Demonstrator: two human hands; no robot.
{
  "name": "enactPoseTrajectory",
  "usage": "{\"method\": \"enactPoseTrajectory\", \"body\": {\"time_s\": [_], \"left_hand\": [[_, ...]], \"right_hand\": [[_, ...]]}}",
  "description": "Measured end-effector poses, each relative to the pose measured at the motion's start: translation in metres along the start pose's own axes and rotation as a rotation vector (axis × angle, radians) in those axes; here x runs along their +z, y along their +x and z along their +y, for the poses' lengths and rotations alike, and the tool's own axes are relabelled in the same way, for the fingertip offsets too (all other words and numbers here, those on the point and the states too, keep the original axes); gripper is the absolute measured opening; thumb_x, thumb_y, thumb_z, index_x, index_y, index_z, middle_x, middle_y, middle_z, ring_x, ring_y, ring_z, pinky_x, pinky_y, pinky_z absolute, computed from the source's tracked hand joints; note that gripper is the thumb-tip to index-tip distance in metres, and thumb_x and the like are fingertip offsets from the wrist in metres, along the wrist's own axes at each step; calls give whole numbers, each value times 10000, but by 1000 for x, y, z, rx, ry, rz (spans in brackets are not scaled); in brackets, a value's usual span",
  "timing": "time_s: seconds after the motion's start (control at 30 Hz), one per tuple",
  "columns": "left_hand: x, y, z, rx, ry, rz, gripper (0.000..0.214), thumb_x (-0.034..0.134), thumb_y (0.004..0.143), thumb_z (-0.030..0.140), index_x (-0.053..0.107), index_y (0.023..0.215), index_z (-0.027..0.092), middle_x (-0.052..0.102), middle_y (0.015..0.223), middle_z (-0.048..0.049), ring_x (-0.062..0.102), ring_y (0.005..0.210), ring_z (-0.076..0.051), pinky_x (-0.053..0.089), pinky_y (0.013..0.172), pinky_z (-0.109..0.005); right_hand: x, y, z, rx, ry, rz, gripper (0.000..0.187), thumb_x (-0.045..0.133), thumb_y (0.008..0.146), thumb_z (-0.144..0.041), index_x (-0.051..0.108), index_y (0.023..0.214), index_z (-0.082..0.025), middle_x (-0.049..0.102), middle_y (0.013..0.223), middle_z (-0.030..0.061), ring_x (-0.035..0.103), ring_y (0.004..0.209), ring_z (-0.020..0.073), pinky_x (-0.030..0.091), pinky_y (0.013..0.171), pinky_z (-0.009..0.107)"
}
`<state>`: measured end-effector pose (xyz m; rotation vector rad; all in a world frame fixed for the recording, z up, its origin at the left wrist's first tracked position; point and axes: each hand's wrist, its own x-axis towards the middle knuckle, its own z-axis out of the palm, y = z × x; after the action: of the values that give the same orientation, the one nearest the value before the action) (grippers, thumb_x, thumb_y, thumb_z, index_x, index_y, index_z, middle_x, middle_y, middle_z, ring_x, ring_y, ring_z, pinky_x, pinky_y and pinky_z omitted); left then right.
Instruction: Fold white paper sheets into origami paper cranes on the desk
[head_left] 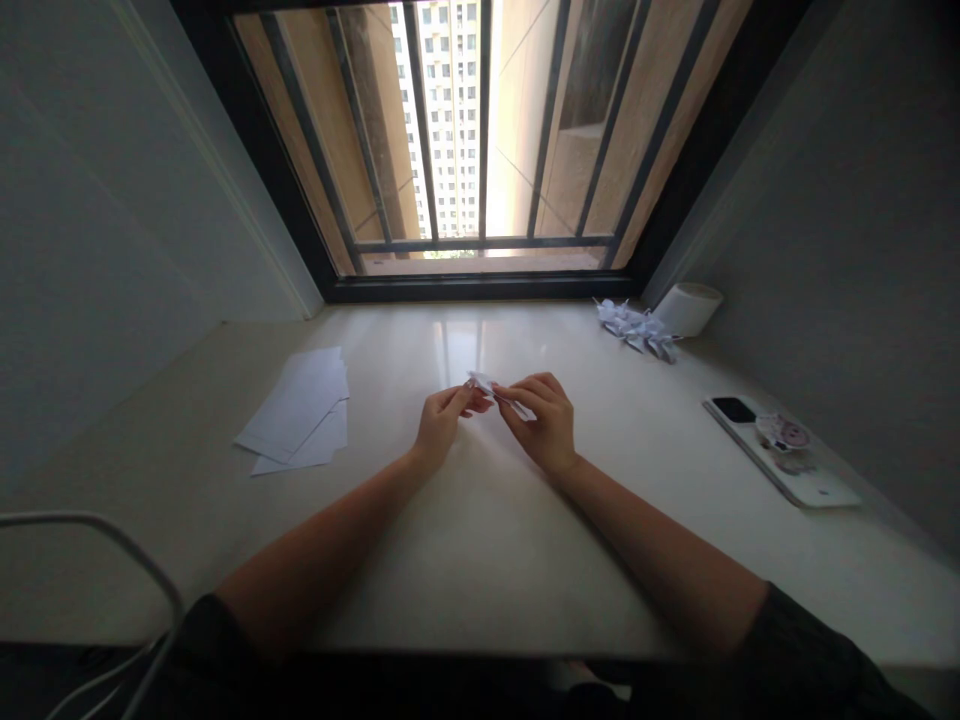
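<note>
A small piece of folded white paper [481, 381] is held up between my two hands, above the middle of the pale sill. My left hand [444, 418] pinches its left end between thumb and fingers. On the other side, my right hand [541, 412] grips the paper with thumb and forefinger, and a narrow white strip shows by its thumb. Fingers cover part of the paper, so its full shape is hidden.
Flat white paper sheets [294, 410] lie overlapping at the left. Several folded white paper pieces [636, 328] are heaped at the back right, against a white cup-like container [688, 309]. A phone [780, 450] lies at the right; a white cable [142, 560] loops at the lower left. A barred window [480, 288] closes off the back.
</note>
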<state>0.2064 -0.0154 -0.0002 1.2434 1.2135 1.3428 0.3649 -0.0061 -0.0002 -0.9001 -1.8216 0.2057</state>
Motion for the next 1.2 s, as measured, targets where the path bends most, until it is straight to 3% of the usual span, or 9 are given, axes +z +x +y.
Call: {"method": "enactPoseTrajectory", "body": {"time_s": [0.23,0.43,0.6,0.77,1.2], "left_hand": [[-2,3,-1,18,-34,51,386,559,759,519,668,733,150,673,710,-53,620,690,-163,450,621,-268],[-4,5,-4,52,-44,121,345,574,752,496,612,661,165,601,642,-8,575,635,-125,442,578,-235],[-2,4,-4,65,45,60,358,545,774,504,599,672,165,588,624,-1,571,622,-124,433,569,-231],[0,1,-3,93,155,-10,359,531,795,488,607,656,166,587,597,5,551,599,-118,423,585,-232],[0,0,-1,80,116,-26,314,589,766,453,669,693,158,615,611,2,556,595,-115,424,590,-228]], "right_hand": [[2,0,6,-210,-114,-184,317,550,840,-217,630,1112,-359,651,970,35,508,904,213,429,818,386],[6,2,6,-195,-24,-313,427,599,810,-243,546,1229,-308,598,1004,65,508,903,217,457,812,382],[5,2,6,-49,156,-250,367,490,843,-119,634,1104,-333,572,920,44,535,857,175,474,769,341],[4,2,10,75,327,-217,283,587,774,-121,707,940,-317,580,883,26,561,842,165,472,790,342],[8,0,14,106,381,-201,136,643,770,-204,735,822,-291,579,760,16,542,734,144,439,675,291]]}}
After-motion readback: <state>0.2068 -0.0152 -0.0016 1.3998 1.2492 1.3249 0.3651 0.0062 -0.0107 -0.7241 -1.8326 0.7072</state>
